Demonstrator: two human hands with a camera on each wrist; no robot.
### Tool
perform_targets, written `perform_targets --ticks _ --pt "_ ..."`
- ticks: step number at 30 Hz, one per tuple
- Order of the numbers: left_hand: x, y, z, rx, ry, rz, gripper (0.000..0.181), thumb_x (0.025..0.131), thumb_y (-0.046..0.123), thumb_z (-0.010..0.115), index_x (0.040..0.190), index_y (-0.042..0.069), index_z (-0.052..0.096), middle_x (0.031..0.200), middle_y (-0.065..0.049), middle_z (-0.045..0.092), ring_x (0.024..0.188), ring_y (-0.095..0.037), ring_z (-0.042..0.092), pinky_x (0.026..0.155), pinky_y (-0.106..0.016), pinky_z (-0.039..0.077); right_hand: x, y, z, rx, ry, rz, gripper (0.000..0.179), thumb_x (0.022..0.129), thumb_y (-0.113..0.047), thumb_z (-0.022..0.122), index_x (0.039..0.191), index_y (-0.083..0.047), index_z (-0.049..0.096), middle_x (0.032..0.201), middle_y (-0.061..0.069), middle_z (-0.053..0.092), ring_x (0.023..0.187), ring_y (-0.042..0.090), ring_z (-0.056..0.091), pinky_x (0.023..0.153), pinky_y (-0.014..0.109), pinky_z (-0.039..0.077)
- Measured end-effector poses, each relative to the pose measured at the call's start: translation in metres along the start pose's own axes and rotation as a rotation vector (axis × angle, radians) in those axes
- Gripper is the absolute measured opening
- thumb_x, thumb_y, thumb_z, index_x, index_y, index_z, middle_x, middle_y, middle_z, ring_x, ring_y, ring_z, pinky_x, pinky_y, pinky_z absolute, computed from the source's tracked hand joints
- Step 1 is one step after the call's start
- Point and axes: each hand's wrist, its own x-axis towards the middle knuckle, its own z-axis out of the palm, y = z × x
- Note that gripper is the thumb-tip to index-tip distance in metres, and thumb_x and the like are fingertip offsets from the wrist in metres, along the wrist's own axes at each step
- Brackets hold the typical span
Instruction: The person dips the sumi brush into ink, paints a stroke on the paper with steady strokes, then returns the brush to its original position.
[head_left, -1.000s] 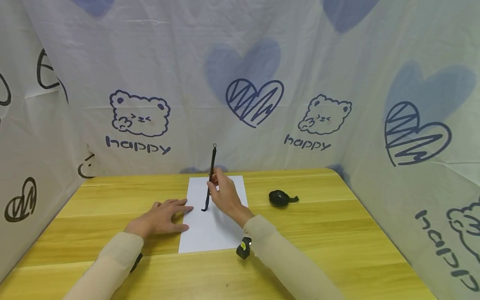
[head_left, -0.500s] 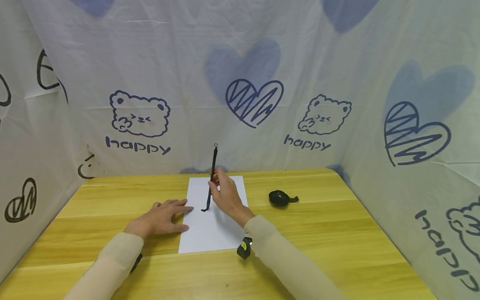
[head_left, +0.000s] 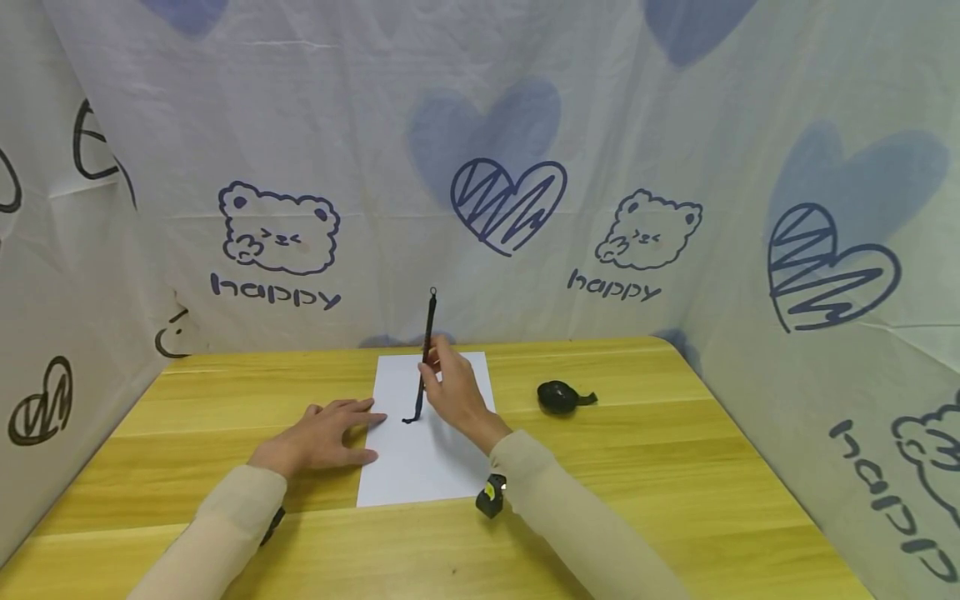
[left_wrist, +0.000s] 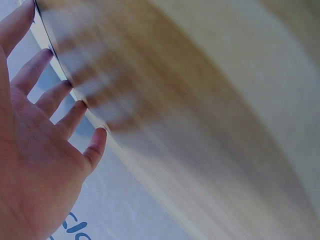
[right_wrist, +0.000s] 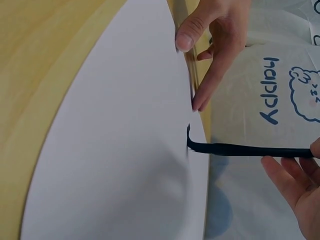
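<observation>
My right hand (head_left: 455, 389) pinches a black writing brush (head_left: 426, 350) by its handle, thumb on one side and fingers on the other. The brush stands nearly upright, its bent tip on a white sheet of paper (head_left: 427, 467). A short black ink stroke (head_left: 408, 421) runs left from the tip; the right wrist view shows the bristles bending at the stroke (right_wrist: 188, 131). My left hand (head_left: 324, 435) lies with fingers spread at the paper's left edge, thumb and index finger over it. In the left wrist view its fingers (left_wrist: 62, 92) reach straight to the tabletop.
To the right of the paper sits a round, glossy black object (head_left: 558, 397) with a short tail. The yellow wood-grain table (head_left: 637, 467) ends at a white curtain (head_left: 390, 125) printed with hearts and bears, which hangs behind and on both sides.
The brush and right hand have shifted slightly to the right, and the black stroke has grown a little longer that way. My left hand stays in place.
</observation>
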Motion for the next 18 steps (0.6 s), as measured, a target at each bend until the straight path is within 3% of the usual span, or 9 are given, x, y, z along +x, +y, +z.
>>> perform_targets --ticks 7,18 --pt "-0.0003 -0.0006 0.0006 0.002 0.004 0.006 0.070 0.090 0.061 0.069 0.148 0.024 0.058 0.163 -0.014 0.043 0.150 -0.043 0.037 0.113 -0.072 0.027 -0.0003 0.0012 -0.0011 0.012 -0.001 -0.008 0.016 0.102 -0.005 0.058 0.118 -0.002 0.054 0.102 0.018 0.069 0.094 0.030 0.071 0.081 0.047 0.061" --pt "-0.0006 -0.0004 0.0001 0.004 0.012 0.013 0.069 0.090 0.060 0.069 0.148 0.024 0.058 0.163 -0.015 0.043 0.150 -0.043 0.038 0.113 -0.071 0.028 0.0006 0.0026 -0.0051 -0.007 0.008 -0.007 0.017 0.102 -0.004 0.058 0.118 -0.002 0.055 0.101 0.016 0.070 0.093 0.027 0.071 0.077 0.030 0.059"
